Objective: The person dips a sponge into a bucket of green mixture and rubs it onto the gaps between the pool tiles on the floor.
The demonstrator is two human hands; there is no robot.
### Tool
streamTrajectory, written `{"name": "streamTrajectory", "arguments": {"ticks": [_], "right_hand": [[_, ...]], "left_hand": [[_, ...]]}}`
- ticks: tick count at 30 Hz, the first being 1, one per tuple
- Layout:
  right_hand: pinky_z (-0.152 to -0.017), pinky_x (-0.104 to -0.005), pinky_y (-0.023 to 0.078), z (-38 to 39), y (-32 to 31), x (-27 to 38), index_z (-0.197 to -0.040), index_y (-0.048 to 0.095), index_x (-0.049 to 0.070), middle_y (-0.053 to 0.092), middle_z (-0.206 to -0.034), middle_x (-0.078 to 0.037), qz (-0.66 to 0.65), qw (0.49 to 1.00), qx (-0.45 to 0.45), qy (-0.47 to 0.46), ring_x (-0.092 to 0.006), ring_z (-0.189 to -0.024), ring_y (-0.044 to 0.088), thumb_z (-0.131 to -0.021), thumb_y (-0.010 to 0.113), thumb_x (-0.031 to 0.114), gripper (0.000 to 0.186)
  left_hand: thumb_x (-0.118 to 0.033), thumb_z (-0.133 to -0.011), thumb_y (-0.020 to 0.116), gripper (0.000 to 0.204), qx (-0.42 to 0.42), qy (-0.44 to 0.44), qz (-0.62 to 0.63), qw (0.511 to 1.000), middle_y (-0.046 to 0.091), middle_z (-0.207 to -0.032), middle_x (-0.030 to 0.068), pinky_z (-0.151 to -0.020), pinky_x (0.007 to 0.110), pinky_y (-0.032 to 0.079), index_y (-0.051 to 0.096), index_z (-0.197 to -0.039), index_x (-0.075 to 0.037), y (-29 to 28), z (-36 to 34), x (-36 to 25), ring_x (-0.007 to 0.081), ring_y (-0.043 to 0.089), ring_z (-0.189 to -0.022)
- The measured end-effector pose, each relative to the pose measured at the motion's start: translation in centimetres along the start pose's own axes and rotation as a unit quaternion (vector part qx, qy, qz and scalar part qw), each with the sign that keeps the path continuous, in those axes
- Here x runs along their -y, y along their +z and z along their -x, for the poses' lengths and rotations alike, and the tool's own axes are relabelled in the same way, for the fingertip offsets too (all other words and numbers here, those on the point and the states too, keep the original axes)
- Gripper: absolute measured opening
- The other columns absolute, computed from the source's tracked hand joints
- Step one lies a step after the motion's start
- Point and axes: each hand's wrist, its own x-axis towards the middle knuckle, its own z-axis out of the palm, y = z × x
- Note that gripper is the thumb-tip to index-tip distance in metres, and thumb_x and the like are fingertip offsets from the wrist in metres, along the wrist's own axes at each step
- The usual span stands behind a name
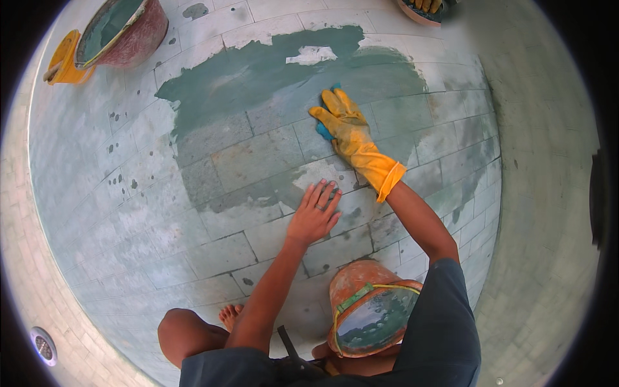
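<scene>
My right hand (351, 132) wears a yellow rubber glove and presses down on the tiled surface. A blue sponge-like thing (324, 131) shows from under its palm and fingertips; most of it is hidden. Around the hand lies a wet green smear of grout (232, 87), with bare grey-green tiles (258, 155) showing in its middle. Nearer to me, my bare left hand (314, 216) rests flat on the tiles, fingers spread, a ring on one finger. It holds nothing.
An orange bucket (342, 284) with cloudy greenish liquid tilts close to my legs. At the far left stand a stained reddish basin (145, 35) and a yellow pail (64, 58). Another person's yellow gloves (427, 5) are over an orange basin (419, 16) at the far right.
</scene>
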Motion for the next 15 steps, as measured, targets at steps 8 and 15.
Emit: {"name": "streamTrajectory", "arguments": {"ticks": [8, 15], "right_hand": [[-0.12, -0.0488, 0.032, -6.3, 3.2, 3.2, -0.126, 0.07, 0.017, 0.048, -0.153, -0.02, -0.043, 0.992, -0.061, 0.099, -0.0441, -0.14, 0.044, -0.094, 0.068, 0.021, 0.032], [-0.119, -0.0485, 0.032, -4.0, 3.0, 8.2, -0.134, 0.063, 0.016, 0.053, -0.147, -0.02, -0.068, 0.997, 0.021, -0.025, -0.0451, -0.141, 0.042, -0.091, 0.069, 0.02, 0.044]], "left_hand": [[-0.039, -0.097, 0.062, 0.052, -0.004, 0.011, 0.007, 1.0, 0.045, -0.151, 0.0146, -0.123, 0.051, 0.026, 0.055, -0.139, -0.01, 0.7, -1.2, -0.8, 0.0346, 0.035, -0.146], [-0.036, -0.097, 0.061, 0.041, -0.041, 0.01, 0.02, 0.999, 0.053, -0.139, 0.018, -0.123, 0.051, 0.026, 0.064, -0.125, -0.007, -0.1, -0.4, -0.2, 0.0353, 0.041, -0.141]]}}
